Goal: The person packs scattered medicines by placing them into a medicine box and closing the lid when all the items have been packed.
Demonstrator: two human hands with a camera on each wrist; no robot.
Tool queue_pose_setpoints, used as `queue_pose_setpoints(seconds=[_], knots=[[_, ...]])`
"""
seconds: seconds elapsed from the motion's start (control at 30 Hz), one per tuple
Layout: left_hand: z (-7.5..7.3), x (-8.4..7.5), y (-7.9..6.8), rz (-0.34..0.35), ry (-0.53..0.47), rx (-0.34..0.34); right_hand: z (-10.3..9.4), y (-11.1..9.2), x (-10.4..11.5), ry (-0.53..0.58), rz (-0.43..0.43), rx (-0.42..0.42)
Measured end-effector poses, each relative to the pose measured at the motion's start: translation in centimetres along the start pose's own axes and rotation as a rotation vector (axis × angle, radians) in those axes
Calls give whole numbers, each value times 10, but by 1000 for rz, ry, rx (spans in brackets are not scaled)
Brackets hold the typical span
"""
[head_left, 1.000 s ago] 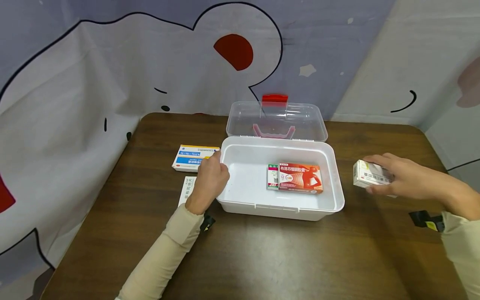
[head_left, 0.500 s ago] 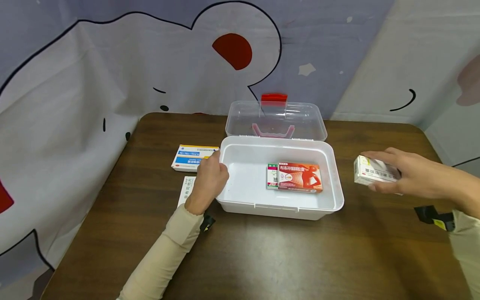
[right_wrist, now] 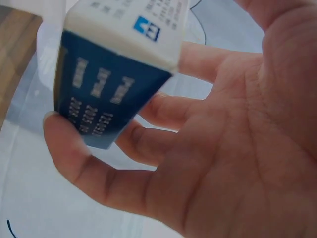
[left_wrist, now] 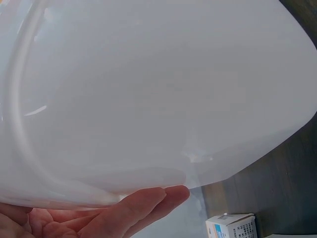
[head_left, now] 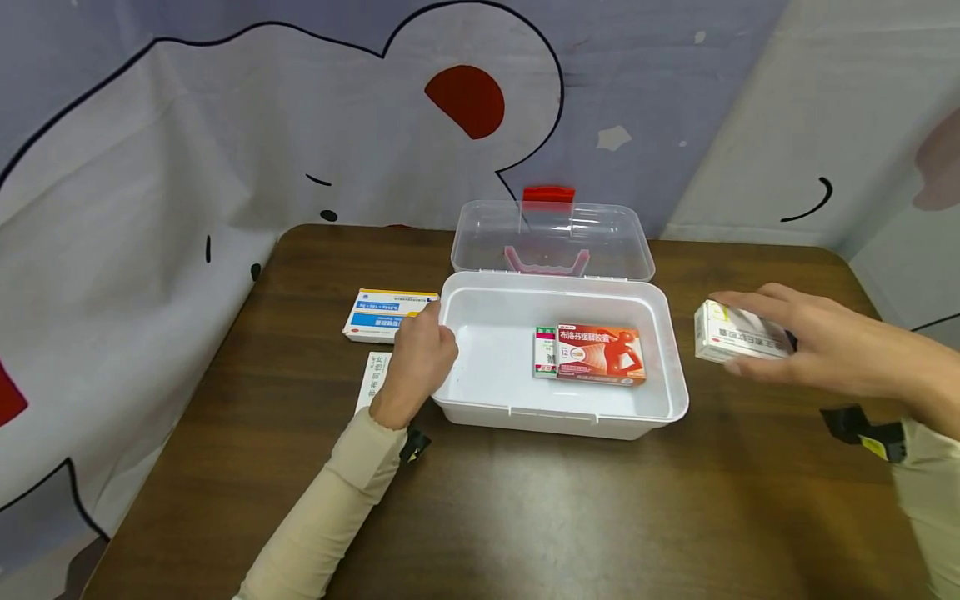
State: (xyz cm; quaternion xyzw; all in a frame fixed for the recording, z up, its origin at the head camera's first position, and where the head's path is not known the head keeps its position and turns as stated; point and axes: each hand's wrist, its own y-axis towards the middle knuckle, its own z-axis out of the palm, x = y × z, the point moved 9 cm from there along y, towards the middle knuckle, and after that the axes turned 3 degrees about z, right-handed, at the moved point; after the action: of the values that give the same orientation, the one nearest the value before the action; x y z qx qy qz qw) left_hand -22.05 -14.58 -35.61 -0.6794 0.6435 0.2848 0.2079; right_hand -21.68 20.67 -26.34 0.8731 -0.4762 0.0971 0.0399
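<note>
A white plastic storage box [head_left: 555, 423] stands in the middle of the table, its clear lid [head_left: 618, 242] swung back behind it. At its left rim, my left hand [head_left: 422, 354] grips the edge; the left wrist view shows fingers [left_wrist: 133, 208] against the wall. Right of the storage box, my right hand [head_left: 817, 346] holds a small white medicine box [head_left: 738, 335] between thumb and fingers. The right wrist view shows that medicine box's dark blue end [right_wrist: 99, 94]. Inside the storage box lie an orange-red medicine box [head_left: 600, 354] and a green-and-white one [head_left: 545, 352].
Left of the storage box lies a blue-and-white medicine box [head_left: 386, 315] with a yellow edge. Nearer, a white medicine box [head_left: 372, 379] is partly hidden by my left hand and forearm. A patterned cloth [head_left: 337, 125] hangs behind the brown table [head_left: 585, 517].
My right hand has raised the medicine box and brought it slightly left, nearer the storage box. My left hand stays at the left rim.
</note>
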Motion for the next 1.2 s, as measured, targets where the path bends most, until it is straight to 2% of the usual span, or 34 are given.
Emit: queue_pose_setpoints(seconds=[0.47, 0.93, 1.2], knots=[[-1, -1, 0, 13, 7, -11, 0, 19, 40, 40, -98, 22], [0, 1, 0, 12, -3, -14, 9, 42, 75, 17, -179, 139], [1, 0, 0, 5, -2, -7, 12, 49, 84, 32, -159, 171]])
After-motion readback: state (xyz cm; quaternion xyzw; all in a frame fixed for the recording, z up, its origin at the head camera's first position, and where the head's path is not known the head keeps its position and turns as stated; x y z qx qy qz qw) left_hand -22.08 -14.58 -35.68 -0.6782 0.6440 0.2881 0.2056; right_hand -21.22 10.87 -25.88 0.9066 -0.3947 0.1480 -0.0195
